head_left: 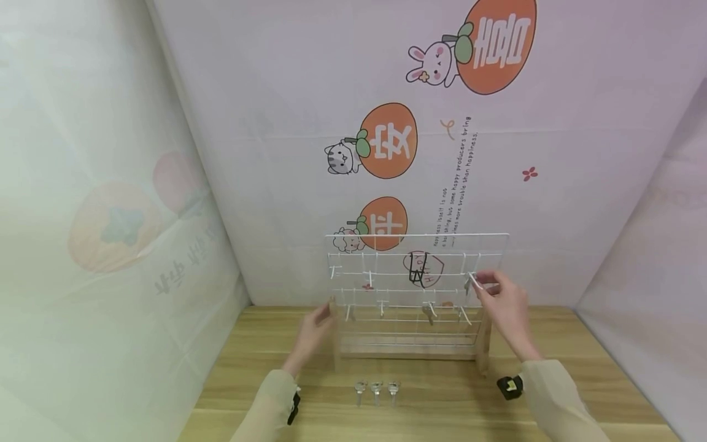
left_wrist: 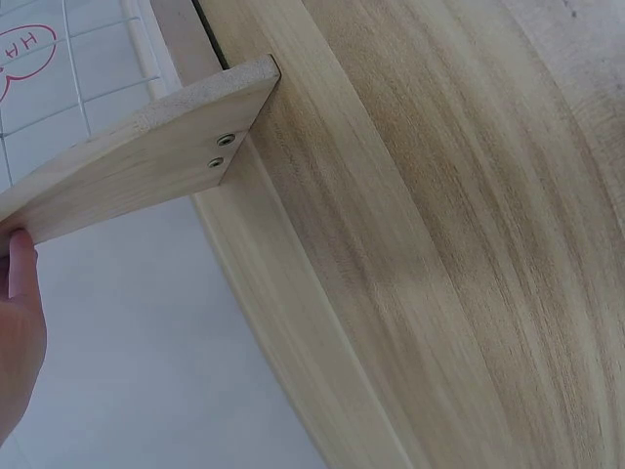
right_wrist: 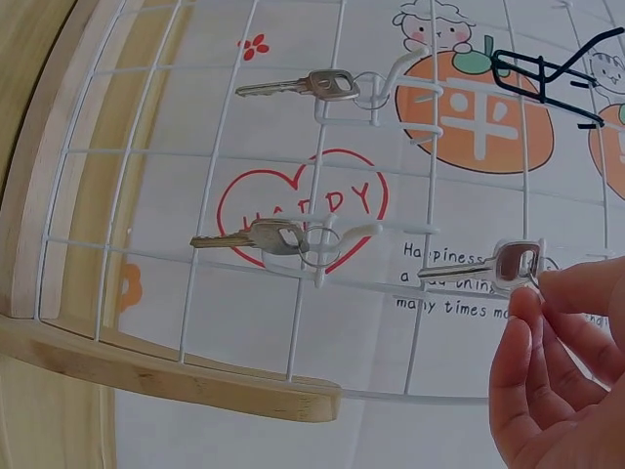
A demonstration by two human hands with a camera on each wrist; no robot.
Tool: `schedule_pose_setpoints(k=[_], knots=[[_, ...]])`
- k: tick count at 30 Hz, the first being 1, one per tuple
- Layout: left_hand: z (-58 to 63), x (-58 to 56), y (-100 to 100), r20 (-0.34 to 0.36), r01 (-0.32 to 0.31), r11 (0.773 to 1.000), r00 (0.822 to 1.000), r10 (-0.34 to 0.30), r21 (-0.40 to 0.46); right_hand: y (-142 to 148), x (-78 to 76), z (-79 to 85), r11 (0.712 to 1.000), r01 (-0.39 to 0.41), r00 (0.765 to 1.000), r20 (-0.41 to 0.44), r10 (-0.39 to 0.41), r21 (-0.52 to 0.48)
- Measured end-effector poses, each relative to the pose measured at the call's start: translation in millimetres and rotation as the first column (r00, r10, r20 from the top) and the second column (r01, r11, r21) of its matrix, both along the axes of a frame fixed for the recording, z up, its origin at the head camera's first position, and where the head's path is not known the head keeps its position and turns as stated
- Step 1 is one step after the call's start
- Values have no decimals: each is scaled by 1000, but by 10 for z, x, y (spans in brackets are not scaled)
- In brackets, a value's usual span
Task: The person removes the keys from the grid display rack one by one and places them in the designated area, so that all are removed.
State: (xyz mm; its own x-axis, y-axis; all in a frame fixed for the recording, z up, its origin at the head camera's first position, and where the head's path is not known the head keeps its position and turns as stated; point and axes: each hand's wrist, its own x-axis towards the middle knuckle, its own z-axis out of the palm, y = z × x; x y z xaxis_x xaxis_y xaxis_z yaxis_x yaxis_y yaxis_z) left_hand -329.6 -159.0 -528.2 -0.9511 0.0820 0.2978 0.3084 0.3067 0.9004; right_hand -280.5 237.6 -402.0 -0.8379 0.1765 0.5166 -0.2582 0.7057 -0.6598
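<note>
A white wire grid rack (head_left: 409, 345) with wooden side supports stands on the table. At its upper right, my right hand (head_left: 505, 301) pinches the ring of a key (right_wrist: 513, 266) between thumb and fingers, close to a white hook; whether the ring is on the hook cannot be told. Two other keys, one lower (right_wrist: 264, 234) and one upper (right_wrist: 332, 86) in the right wrist view, hang by their rings from white hooks. My left hand (head_left: 313, 334) grips the left wooden support (left_wrist: 127, 171) by its edge; part of that hand is out of the left wrist view.
Three keys with rings lie in a row, left (head_left: 360, 390), middle (head_left: 377, 390) and right (head_left: 394, 390), on the wood-grain table (head_left: 442, 411) before the rack. Empty white hooks and a black wire piece (head_left: 418, 270) hang on the grid. A printed cloth wall (head_left: 287, 153) stands behind.
</note>
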Motion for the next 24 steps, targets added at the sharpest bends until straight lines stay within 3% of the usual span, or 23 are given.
schedule_pose_setpoints(k=[8, 18, 24], knots=[[70, 6, 13, -17, 11, 1000, 1000, -11, -10, -5, -28, 41, 1000, -9, 1000, 15, 9, -2], [48, 20, 9, 9, 10, 1000, 1000, -10, -13, -10, -65, 3, 1000, -7, 1000, 22, 7, -1], [64, 26, 13, -12, 23, 1000, 1000, -23, 9, -5, -39, 3, 1000, -16, 1000, 15, 16, -10]])
